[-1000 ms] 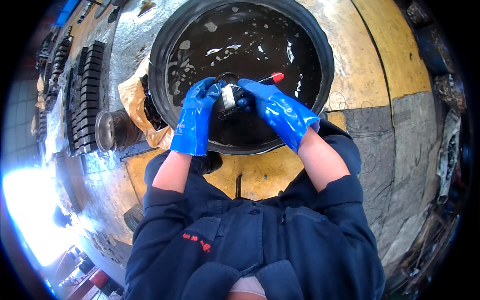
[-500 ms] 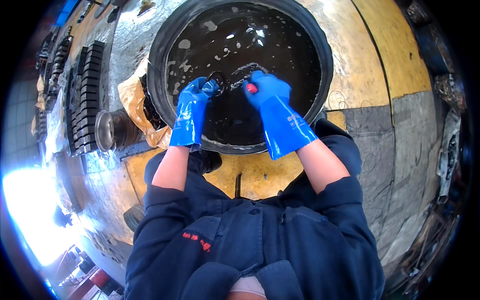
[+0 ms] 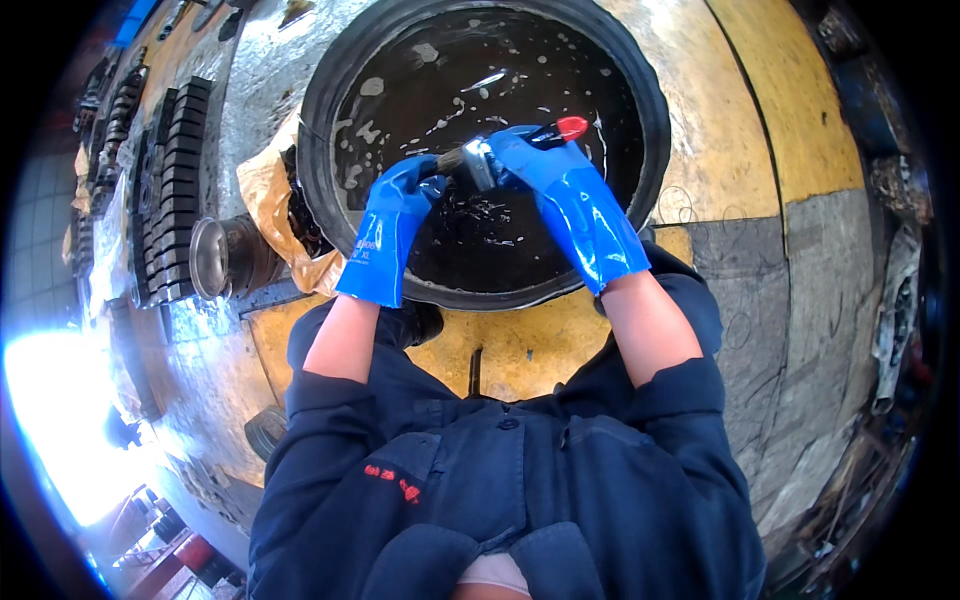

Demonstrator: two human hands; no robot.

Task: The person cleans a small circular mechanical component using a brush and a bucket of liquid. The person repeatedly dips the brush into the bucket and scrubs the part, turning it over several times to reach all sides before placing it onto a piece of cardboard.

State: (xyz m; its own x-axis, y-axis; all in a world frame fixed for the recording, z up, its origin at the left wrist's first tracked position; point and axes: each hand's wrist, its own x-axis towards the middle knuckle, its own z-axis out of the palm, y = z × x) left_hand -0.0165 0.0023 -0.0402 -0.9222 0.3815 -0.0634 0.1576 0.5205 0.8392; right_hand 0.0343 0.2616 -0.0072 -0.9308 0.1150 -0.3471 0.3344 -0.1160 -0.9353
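Both my hands wear long blue rubber gloves and are above a wide black tub [image 3: 318, 150] of dark liquid [image 3: 400, 90]. My right hand [image 3: 540, 160] is closed around a flat paintbrush [image 3: 478, 165] with a metal ferrule and a black handle ending in red. Its bristles point left, against or very near my left hand [image 3: 402, 190]. That hand's fingers are closed on a small dark metal part [image 3: 432, 187], mostly hidden now by the glove and bristles; it looked ring-shaped a moment ago. Ripples and froth show on the liquid below the brush.
Left of the tub lie a crumpled tan wrapping [image 3: 265, 190] and a metal cylinder [image 3: 210, 260]. Farther left stands a long row of dark ribbed metal parts [image 3: 175, 190]. My knees flank the tub's near side. Metal scrap [image 3: 895, 300] lines the far right.
My right hand has turned, swinging the brush handle up to the right and the bristles over to my left hand. The dark ring in my left hand has become mostly hidden.
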